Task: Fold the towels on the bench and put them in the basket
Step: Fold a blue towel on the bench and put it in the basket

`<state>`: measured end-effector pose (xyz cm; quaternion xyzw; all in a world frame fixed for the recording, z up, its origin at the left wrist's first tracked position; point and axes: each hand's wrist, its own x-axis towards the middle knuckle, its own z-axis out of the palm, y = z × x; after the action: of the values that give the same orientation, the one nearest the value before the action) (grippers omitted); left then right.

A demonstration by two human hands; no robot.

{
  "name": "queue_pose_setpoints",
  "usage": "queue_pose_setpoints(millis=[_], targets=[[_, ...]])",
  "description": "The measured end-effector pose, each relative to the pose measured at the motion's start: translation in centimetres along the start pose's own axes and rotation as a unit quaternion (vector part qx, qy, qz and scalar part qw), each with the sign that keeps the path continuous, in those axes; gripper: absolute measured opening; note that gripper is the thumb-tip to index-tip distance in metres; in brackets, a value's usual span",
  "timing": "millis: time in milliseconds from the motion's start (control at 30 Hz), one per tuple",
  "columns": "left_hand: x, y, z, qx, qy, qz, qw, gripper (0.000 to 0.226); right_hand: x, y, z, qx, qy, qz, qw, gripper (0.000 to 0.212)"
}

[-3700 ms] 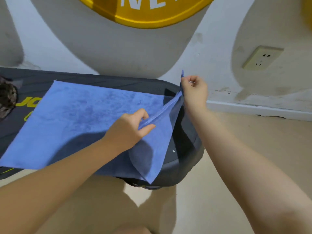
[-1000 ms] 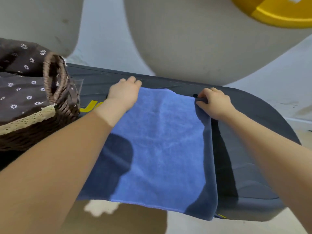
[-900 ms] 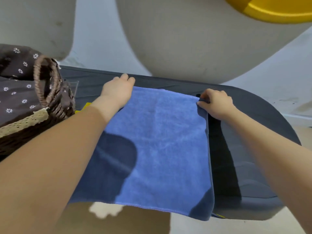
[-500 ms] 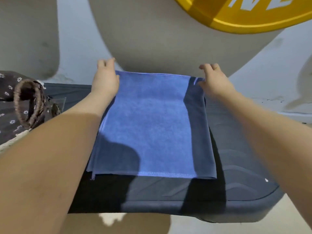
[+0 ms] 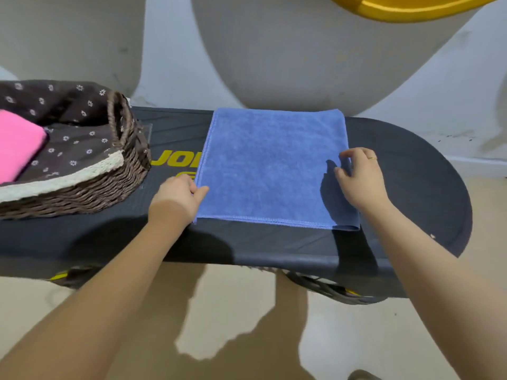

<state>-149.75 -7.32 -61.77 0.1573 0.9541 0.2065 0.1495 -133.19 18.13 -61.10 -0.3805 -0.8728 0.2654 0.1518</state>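
A blue towel (image 5: pixel 271 165), folded into a flat rectangle, lies on the black bench (image 5: pixel 411 193). My left hand (image 5: pixel 177 196) pinches its left edge near the front corner, thumb on top. My right hand (image 5: pixel 359 176) pinches the right edge at about mid-height, fingers curled over the fold. A brown wicker basket (image 5: pixel 109 185) with dark flowered lining stands on the bench at the left. A folded pink towel (image 5: pixel 16 144) lies inside it.
A grey wall rises right behind the bench. A yellow rim (image 5: pixel 406 9) shows at the top right. Below the bench's front edge is a beige floor (image 5: pixel 247 325). Yellow lettering (image 5: pixel 175 158) on the bench sits between basket and towel.
The towel was folded over from right to left, then slid back fully onto the bench. Both hands have come from its far corners down to its side edges.
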Motion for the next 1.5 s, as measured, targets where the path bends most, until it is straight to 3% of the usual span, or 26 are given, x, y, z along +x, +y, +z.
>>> queue_pose_setpoints(millis=[100, 200, 367, 467, 567, 633, 833, 933, 1000, 1067, 1133, 1233, 1333, 1433, 1500], targets=[[-2.1, -0.5, 0.8, -0.034, -0.010, -0.006, 0.999, 0.033, -2.8, 0.2, -0.5, 0.000, -0.010, 0.014, 1.000, 0.038], [-2.9, -1.0, 1.1, 0.009, 0.020, 0.011, 1.000, 0.040, -5.8, 1.4, -0.7, -0.032, -0.040, 0.006, 0.999, 0.038], [-2.5, -0.9, 1.2, 0.094, 0.008, 0.013, 0.995, 0.046, -8.7, 3.8, -1.9, -0.089, -0.118, -0.090, 0.985, 0.026], [-1.9, -0.3, 0.9, 0.052, -0.015, 0.003, 0.999, 0.043, -9.4, 3.9, -1.9, -0.103, -0.068, -0.079, 0.989, 0.022], [-1.7, -0.7, 0.4, -0.051, 0.025, -0.023, 0.998, 0.030, -9.6, 3.2, -1.0, -0.134, -0.012, -0.062, 0.989, 0.016], [-2.0, -1.1, 0.2, -0.059, 0.037, -0.032, 0.997, 0.024, -9.5, 3.1, -0.7, -0.152, -0.012, -0.089, 0.984, 0.015], [-3.4, -0.7, 0.1, 0.049, 0.060, 0.002, 0.997, 0.024, -9.3, 2.7, -2.3, -0.175, -0.116, -0.142, 0.967, 0.021], [-3.6, -0.6, -0.2, 0.129, 0.069, 0.021, 0.989, 0.026, -9.0, 2.0, -3.5, -0.223, -0.167, -0.105, 0.955, 0.020], [-3.6, 0.0, -0.3, 0.168, 0.092, 0.042, 0.981, 0.029, -8.7, 1.4, -3.8, -0.251, -0.152, -0.086, 0.952, 0.016], [-3.3, 1.3, 0.0, 0.161, 0.109, 0.105, 0.975, 0.031, -8.2, 0.6, -3.2, -0.219, -0.083, -0.099, 0.967, 0.022], [-2.4, 2.8, 1.0, 0.139, 0.070, 0.203, 0.967, 0.035, -7.2, -0.5, -1.7, -0.172, -0.031, -0.130, 0.976, 0.028], [-1.3, 4.2, 3.2, 0.159, -0.063, 0.295, 0.940, 0.054, -5.7, -2.8, 1.3, -0.142, -0.130, -0.189, 0.963, 0.050], [-0.9, 3.2, 4.7, 0.202, -0.086, 0.293, 0.930, 0.066, -4.9, -3.1, 3.8, -0.179, -0.252, -0.208, 0.928, 0.078], [-0.9, 1.6, 4.4, 0.208, -0.056, 0.275, 0.937, 0.090, -4.3, -0.6, 3.2, -0.259, -0.237, -0.207, 0.913, 0.097], [-0.7, 0.6, 3.9, 0.197, -0.041, 0.264, 0.943, 0.100, -4.4, 1.6, 1.4, -0.271, -0.209, -0.170, 0.924, 0.092]])
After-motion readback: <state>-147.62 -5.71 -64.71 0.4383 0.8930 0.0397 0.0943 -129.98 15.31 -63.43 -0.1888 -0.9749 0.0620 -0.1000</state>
